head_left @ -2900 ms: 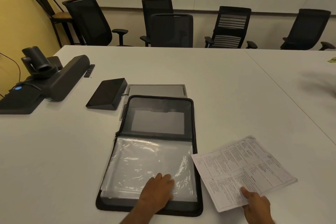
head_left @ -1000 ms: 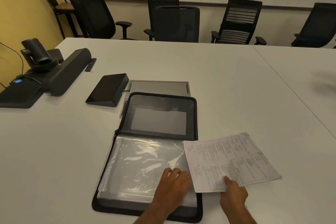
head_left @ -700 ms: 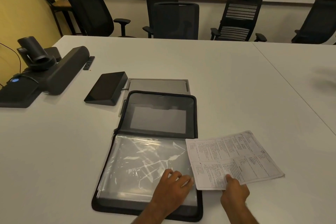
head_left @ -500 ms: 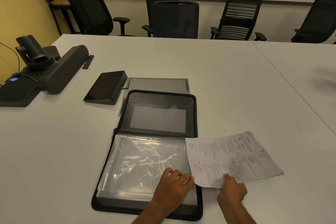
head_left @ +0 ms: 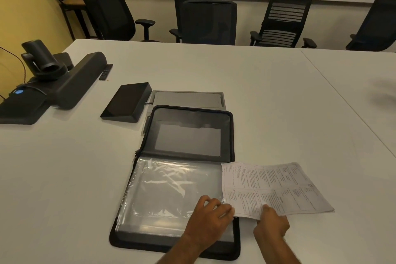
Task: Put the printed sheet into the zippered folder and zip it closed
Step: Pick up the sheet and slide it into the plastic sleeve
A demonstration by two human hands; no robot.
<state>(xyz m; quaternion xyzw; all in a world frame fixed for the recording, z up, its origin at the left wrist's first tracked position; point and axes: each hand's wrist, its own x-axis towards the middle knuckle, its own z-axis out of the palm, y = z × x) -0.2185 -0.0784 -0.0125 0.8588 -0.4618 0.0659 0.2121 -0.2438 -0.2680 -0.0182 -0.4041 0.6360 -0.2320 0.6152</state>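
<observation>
A black zippered folder (head_left: 232, 135) lies open on the white table, its far half showing a grey pocket. A clear plastic sleeve (head_left: 167, 191) covers the near half. My left hand (head_left: 211, 214) rests on the sleeve's right edge, fingertips pinching the plastic. The printed sheet (head_left: 272, 186) lies to the right, its left edge over the folder's right rim beside my left fingers. My right hand (head_left: 271, 221) grips the sheet's near edge, thumb on top.
A black tablet-like stand (head_left: 127, 103) and a grey table hatch (head_left: 188, 98) sit just beyond the folder. A conference camera and speaker bar (head_left: 64, 79) occupy the far left. Black office chairs (head_left: 209, 21) line the table's far side.
My right hand has slid the printed sheet leftward until its edge overlaps the folder. My left hand has shifted right along the sleeve to its right edge.
</observation>
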